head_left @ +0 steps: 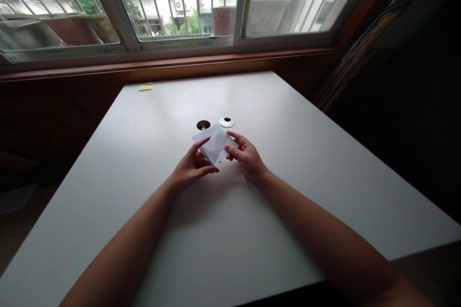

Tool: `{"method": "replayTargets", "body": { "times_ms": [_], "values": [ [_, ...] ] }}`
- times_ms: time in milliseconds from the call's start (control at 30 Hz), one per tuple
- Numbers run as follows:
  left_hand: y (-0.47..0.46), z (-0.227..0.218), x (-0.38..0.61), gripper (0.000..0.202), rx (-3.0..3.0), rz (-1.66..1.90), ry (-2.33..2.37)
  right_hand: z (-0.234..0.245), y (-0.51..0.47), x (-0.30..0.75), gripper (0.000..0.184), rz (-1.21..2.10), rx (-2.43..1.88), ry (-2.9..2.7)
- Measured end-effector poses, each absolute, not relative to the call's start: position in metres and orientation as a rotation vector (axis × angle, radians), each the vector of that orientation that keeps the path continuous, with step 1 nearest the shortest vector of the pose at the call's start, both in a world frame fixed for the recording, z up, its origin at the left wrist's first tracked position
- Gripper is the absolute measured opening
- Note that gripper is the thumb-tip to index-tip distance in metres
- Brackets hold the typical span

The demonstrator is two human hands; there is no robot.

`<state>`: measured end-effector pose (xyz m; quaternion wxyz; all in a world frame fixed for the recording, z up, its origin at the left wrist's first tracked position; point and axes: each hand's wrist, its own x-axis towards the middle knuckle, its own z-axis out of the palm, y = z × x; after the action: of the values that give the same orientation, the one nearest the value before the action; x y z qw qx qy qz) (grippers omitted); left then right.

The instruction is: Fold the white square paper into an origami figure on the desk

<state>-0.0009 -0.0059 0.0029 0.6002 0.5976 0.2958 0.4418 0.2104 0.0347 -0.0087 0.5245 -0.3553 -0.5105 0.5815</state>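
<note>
While the person's bare forearms reach in from the bottom edge, the scene runs L to R as follows. Far L, near the back edge of the flat white rectangular table (144,192), lies a small yellow paper note (145,87), well apart from everything else. Behind it runs a brown wooden window sill (162,64), w/ a white-framed barred window (180,5) above; bldgs & trees show outside.

Toward the middle, the left hand (192,167) has its index finger stretched up along the L edge of a folded white paper sheet (215,146), w/ the other fingers curled in below. It's closed on that edge. Just beyond that fingertip is a round dark cable hole (203,125) in the table top, next to the paper's far corner.

The paper sits approx. mid-table, between the two hands, creased into angled facets. Can't tell whether its lower tip touches the surface.

Just R of the hole, a round white plastic grommet cap (226,122) lies flat on the table, near the paper's far edge but apart from it. Next R, the right hand (247,157) pinches the paper's R edge, index finger along the top & thumb lower down. So both hands are clamped on the same sheet, close together, not touching each other.

Far R, past the table edge, the room is too dark to make out.
</note>
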Motion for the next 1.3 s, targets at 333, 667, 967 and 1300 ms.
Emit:
{"method": "replayTargets", "body": {
  "times_ms": [333, 667, 967, 1300],
  "values": [
    [-0.0053, 0.0018, 0.0011, 0.068, 1.382, 1.047, 0.688, -0.0046, 0.0318, 0.2115, 0.04, 1.417, -0.889, -1.311],
    [-0.0072, 0.0055, 0.0008, 0.061, 1.403, 1.041, 0.748, -0.0024, 0.0296, 0.2113, 0.032, 1.411, -0.894, -1.348],
    [-0.0077, 0.0046, -0.0011, 0.041, 1.459, 1.02, 0.802, -0.0021, 0.0295, 0.2114, 0.031, 1.37, -0.902, -1.344],
    [-0.0077, 0.0031, -0.0016, 0.049, 1.488, 0.99, 0.854, -0.0021, 0.0294, 0.2125, 0.028, 1.309, -0.867, -1.31]
  ]
}}
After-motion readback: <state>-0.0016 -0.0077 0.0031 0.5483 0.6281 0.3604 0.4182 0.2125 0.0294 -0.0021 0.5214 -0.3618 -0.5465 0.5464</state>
